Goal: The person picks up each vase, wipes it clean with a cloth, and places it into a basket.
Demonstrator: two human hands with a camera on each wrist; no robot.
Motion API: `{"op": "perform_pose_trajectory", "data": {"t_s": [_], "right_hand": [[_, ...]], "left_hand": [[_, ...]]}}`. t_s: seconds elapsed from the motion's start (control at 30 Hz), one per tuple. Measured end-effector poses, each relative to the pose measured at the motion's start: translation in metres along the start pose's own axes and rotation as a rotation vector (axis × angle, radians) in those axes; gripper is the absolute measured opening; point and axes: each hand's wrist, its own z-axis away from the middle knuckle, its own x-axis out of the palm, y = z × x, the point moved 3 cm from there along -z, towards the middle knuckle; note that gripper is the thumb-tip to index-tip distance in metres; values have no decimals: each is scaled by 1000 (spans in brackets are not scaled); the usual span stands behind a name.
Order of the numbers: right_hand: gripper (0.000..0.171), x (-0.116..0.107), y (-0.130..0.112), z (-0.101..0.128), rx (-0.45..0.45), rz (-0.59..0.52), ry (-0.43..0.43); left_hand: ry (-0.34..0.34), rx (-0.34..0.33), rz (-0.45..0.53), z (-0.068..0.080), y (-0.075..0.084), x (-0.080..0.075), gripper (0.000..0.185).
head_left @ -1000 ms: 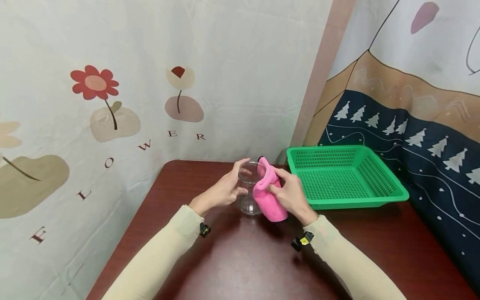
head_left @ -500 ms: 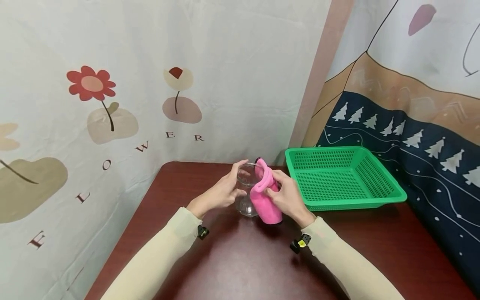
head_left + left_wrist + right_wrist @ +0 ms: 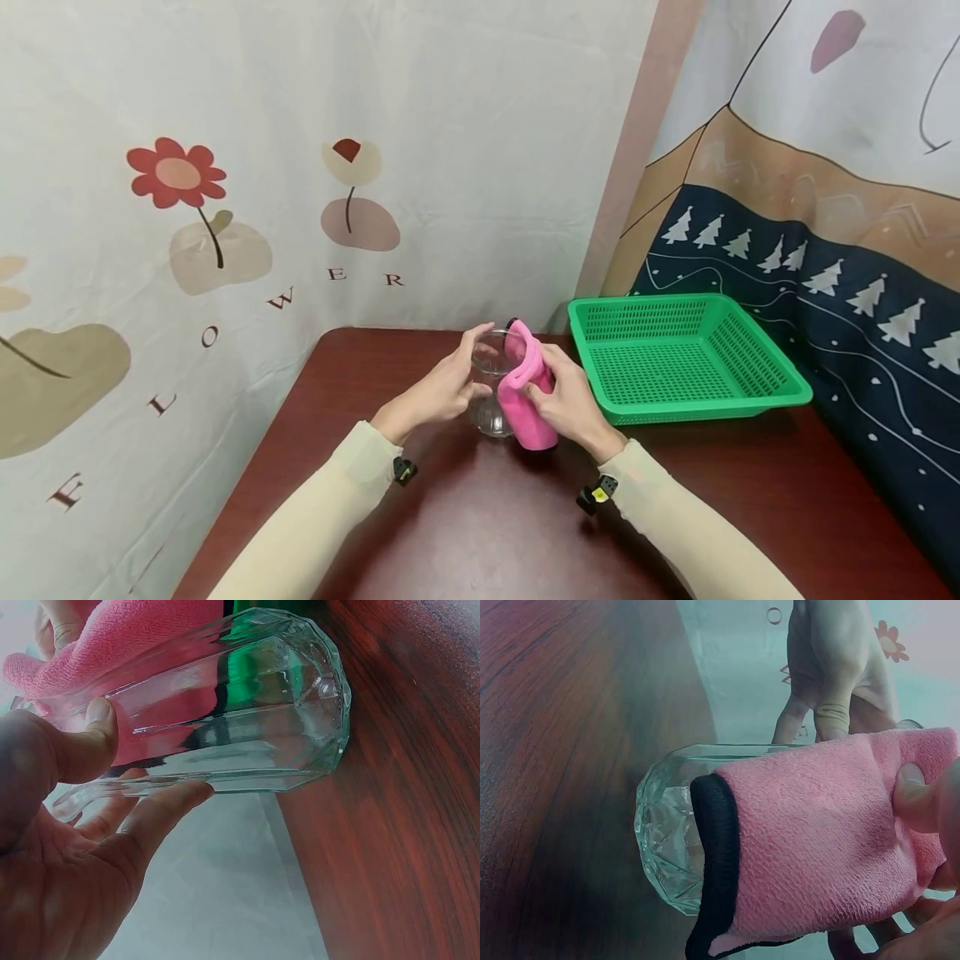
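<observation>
A clear faceted glass point(image 3: 495, 392) point(image 3: 247, 712) point(image 3: 671, 825) stands upright on the dark red table point(image 3: 465, 525). My left hand point(image 3: 442, 385) point(image 3: 82, 810) grips its left side, thumb and fingers curled round the wall. My right hand point(image 3: 566, 400) presses a pink cloth with a black edge point(image 3: 525, 396) point(image 3: 817, 840) point(image 3: 112, 630) against the glass's right side and over its rim, with the thumb point(image 3: 919, 799) pinching the cloth.
A green perforated plastic basket point(image 3: 686, 354) sits on the table to the right of the glass, near the back corner. Printed fabric walls close the table in at the left, the back and the right.
My right hand has drawn the pink cloth slightly left and down along the glass. The left hand keeps its grip and the glass stays in place.
</observation>
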Motion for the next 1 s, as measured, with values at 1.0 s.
{"op": "perform_pose_trajectory", "data": {"t_s": [1.0], "right_hand": [[67, 12, 11, 6, -48, 140, -132]], "left_hand": [[9, 29, 1, 0, 0, 1, 98]]}}
